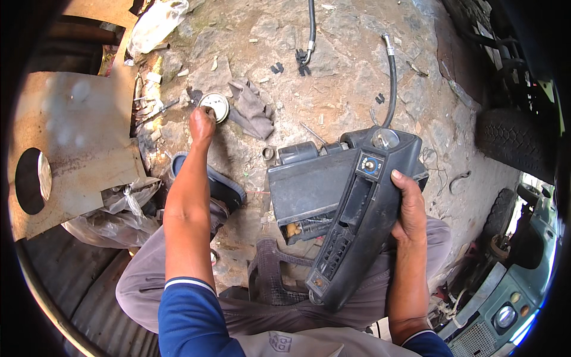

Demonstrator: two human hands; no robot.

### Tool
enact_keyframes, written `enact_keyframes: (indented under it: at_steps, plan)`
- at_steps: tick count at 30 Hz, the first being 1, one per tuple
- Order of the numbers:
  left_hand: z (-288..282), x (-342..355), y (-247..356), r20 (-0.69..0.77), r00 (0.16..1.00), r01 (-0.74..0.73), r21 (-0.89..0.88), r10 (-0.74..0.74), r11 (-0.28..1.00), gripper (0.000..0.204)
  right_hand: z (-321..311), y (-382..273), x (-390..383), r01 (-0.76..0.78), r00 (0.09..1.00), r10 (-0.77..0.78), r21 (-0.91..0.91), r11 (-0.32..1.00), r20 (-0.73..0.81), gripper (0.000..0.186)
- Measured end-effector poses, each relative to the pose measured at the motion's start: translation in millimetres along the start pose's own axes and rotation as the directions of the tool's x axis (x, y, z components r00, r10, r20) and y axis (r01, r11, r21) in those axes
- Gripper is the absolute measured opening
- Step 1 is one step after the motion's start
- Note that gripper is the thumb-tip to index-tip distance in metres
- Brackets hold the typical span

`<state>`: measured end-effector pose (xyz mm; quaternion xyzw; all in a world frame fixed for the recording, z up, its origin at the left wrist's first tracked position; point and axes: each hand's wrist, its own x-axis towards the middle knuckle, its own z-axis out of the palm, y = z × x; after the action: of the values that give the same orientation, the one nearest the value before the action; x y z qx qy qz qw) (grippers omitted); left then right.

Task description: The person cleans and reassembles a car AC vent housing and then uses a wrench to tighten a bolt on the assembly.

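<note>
My left hand (202, 124) reaches out over the ground, its fingers closed at the near-left rim of a small round tin (219, 105) with a pale inside. Whether the fingertips pinch the rim or something small inside cannot be made out. A crumpled grey rag (252, 108) lies just right of the tin. My right hand (410, 208) grips the right side of a long black plastic console (370, 229), thumb on top, fingers hidden beneath. The console slants across my lap, with a round clear lens at its far end, a blue-ringed dial and an open slot.
A black box-shaped unit (309, 184) sits beyond my lap, partly under the console. Two black hoses (392, 89) with metal ends lie on the rocky ground. Rusty sheet metal (77, 119) stands left; a tyre (514, 143) and a greenish vehicle front (517, 291) are right.
</note>
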<state>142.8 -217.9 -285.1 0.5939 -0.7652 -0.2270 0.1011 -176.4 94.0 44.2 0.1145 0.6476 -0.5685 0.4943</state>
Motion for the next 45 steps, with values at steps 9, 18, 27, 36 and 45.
enact_keyframes:
  at_steps: [9,18,27,36,45]
  plan:
    - [-5,-7,-2,-0.178,0.980,0.048,-0.221,-0.089,0.974,0.018,-5,-1,2,-0.004,1.000,0.004,-0.044,0.999,-0.011,0.034]
    - [-14,-16,-12,0.026,0.970,0.232,-0.397,-0.241,0.888,0.030,-2,1,0,0.018,1.000,-0.018,-0.022,1.000,0.020,0.031]
    - [-6,-1,5,0.043,0.926,0.374,-0.225,-0.375,0.899,0.032,-2,2,0,0.015,0.999,-0.015,0.009,1.000,-0.034,0.037]
    - [3,6,12,-0.067,0.935,0.344,-0.085,-0.349,0.935,0.028,1,0,0,-0.022,0.999,0.022,0.006,1.000,-0.023,0.038]
    - [-25,-24,64,0.106,0.967,0.251,-0.573,-0.233,0.780,0.018,-5,1,3,-0.021,1.000,0.021,-0.048,0.999,0.001,0.032]
